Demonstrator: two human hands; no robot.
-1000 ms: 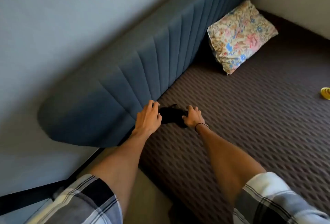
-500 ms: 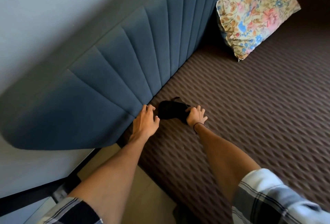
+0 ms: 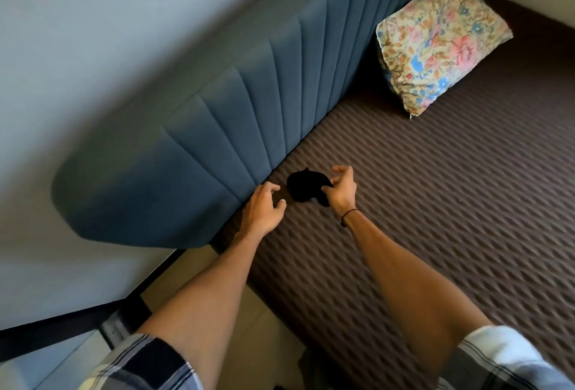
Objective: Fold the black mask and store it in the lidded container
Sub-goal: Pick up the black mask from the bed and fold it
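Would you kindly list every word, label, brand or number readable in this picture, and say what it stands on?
None: no readable text shows anywhere.
The black mask, pinched by the right hand, looks plain.
The floral pillow bears only a flower print.

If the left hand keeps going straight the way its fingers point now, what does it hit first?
The left hand points up and right along the foot of the blue headboard. Its fingertips sit just short of the black mask, so it would probably meet the mask's near edge first, though depth is hard to judge and it might brush the headboard.
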